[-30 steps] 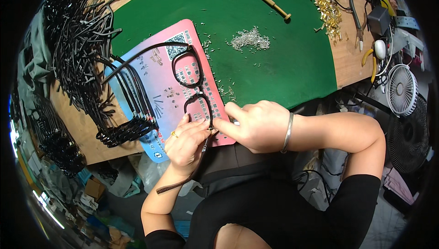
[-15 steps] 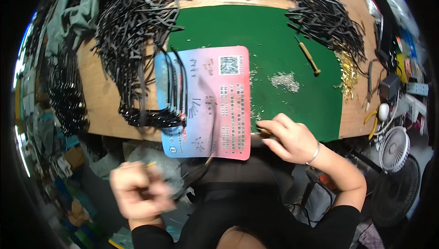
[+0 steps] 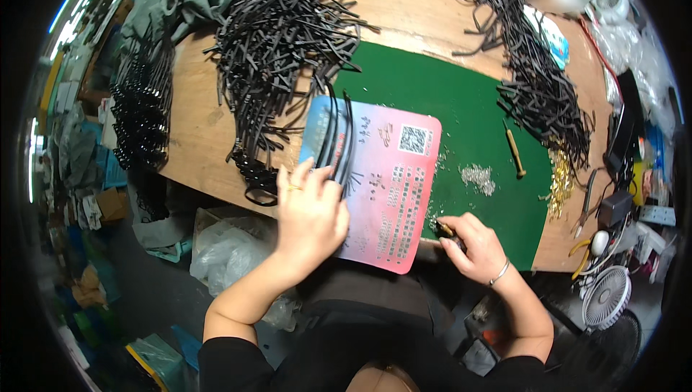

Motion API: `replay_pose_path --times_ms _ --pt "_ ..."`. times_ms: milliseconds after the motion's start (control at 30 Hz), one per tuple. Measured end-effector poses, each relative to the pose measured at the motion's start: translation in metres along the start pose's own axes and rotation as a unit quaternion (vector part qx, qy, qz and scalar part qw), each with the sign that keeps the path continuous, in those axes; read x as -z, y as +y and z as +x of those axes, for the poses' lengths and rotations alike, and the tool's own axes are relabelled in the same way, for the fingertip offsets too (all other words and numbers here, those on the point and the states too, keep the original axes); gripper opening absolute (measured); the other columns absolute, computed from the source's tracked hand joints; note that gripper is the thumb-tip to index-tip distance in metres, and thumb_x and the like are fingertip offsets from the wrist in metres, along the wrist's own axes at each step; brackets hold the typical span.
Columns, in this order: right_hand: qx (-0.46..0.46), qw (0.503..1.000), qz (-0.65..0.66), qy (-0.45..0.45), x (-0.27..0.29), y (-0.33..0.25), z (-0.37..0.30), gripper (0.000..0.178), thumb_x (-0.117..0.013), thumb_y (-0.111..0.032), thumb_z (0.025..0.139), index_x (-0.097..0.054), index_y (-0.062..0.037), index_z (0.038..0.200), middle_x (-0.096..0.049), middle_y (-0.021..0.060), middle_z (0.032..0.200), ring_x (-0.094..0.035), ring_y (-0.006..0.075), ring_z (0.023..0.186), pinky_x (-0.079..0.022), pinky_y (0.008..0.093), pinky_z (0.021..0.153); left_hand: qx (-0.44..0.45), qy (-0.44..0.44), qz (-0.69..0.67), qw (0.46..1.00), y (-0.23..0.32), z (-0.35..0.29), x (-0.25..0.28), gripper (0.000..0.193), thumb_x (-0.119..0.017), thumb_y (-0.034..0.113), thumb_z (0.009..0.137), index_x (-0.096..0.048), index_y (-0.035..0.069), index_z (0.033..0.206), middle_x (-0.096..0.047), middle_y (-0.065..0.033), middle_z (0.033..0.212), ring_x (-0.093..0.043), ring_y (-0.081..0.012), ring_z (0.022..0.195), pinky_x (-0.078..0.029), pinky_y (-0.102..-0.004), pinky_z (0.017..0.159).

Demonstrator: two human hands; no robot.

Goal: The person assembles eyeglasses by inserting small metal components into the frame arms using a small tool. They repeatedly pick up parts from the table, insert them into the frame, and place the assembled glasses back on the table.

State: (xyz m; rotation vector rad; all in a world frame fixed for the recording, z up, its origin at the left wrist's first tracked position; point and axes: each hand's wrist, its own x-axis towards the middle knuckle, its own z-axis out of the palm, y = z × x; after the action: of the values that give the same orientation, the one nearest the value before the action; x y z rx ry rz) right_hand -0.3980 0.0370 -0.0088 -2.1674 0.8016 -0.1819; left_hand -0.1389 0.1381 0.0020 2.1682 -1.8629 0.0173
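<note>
My left hand [image 3: 310, 208] reaches over the left part of a pink-and-blue printed mat [image 3: 393, 205], fingers apart, touching black cords [image 3: 334, 132] lying there. The cords' lower ends are hidden beneath it. At the mat's lower right, my right hand [image 3: 476, 251] is closed around a small brass-coloured tool [image 3: 446, 229], mostly covered by the fingers. Near that hand, a loose pile of tiny silvery pieces [image 3: 478, 179] rests on a green mat [image 3: 461, 118]. Farther right lies a small screwdriver with a brass-coloured handle [image 3: 514, 150].
Heaps of black cords [image 3: 270, 53] cover the table's left, with more cords [image 3: 540, 96] at the back right. Gold-coloured small pieces [image 3: 561, 179] are piled by the right edge. Pliers [image 3: 586, 205] and a white fan [image 3: 607, 298] are at the right. Clear plastic bags [image 3: 231, 251] sit below the table.
My left hand has come up from below the table edge onto the cords. The cord that hung blurred over the printed mat's lower part no longer shows there. My right hand keeps its grip; the view has shifted.
</note>
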Motion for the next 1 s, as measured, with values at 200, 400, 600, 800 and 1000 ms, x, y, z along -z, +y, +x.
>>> replay_pose_path --times_ms 200,400,600,800,1000 --pt "-0.004 1.0 0.006 0.023 0.002 0.007 -0.003 0.023 -0.061 -0.013 0.079 -0.059 -0.0038 0.1 -0.057 0.0118 0.08 -0.058 0.0274 0.066 -0.048 0.0341 0.06 -0.028 -0.111 0.011 0.993 -0.039 0.003 0.026 0.089 -0.08 0.039 0.058 -0.038 0.0 0.127 -0.038 -0.0209 0.128 -0.032 -0.0403 0.124 -0.024 -0.0568 0.102" --pt "-0.018 0.999 0.024 0.024 0.001 0.004 0.005 0.023 -0.061 -0.013 0.079 -0.059 -0.0022 0.099 -0.059 0.0141 0.082 -0.06 0.0287 0.072 -0.048 0.0337 0.065 -0.028 0.046 -0.013 0.998 -0.057 -0.061 -0.016 0.037 -0.069 0.015 0.072 -0.055 0.006 0.104 -0.051 -0.0113 0.113 -0.041 -0.0375 0.12 -0.027 -0.0576 0.099" --pt "-0.041 0.999 0.013 0.0 0.004 -0.003 0.013 0.022 -0.062 -0.012 0.078 -0.059 -0.001 0.096 -0.062 0.0154 0.086 -0.061 0.0301 0.076 -0.049 0.0338 0.07 -0.07 0.13 -0.074 0.986 -0.067 -0.044 0.01 0.027 -0.064 0.003 0.072 -0.058 0.01 0.097 -0.056 -0.0059 0.1 -0.047 -0.0353 0.115 -0.029 -0.056 0.099" --pt "-0.066 0.996 0.008 0.057 -0.005 0.0 0.007 0.017 -0.062 -0.01 0.076 -0.06 -0.0013 0.09 -0.061 0.013 0.078 -0.058 0.0259 0.066 -0.047 0.0316 0.062 -0.071 0.196 0.075 0.975 -0.148 0.03 0.045 0.035 -0.053 -0.005 0.071 -0.052 0.011 0.102 -0.055 -0.0076 0.1 -0.045 -0.0333 0.119 -0.025 -0.0567 0.103" --pt "-0.157 0.985 0.037 0.06 -0.008 -0.016 0.013 0.012 -0.061 -0.007 0.075 -0.061 0.0006 0.085 -0.059 0.0059 0.069 -0.052 0.0112 0.06 -0.043 0.0258 0.057 0.053 0.109 0.337 0.934 -0.349 0.11 0.101 0.04 -0.052 -0.003 0.072 -0.052 0.011 0.109 -0.055 -0.0094 0.106 -0.045 -0.03 0.117 -0.022 -0.0572 0.103"
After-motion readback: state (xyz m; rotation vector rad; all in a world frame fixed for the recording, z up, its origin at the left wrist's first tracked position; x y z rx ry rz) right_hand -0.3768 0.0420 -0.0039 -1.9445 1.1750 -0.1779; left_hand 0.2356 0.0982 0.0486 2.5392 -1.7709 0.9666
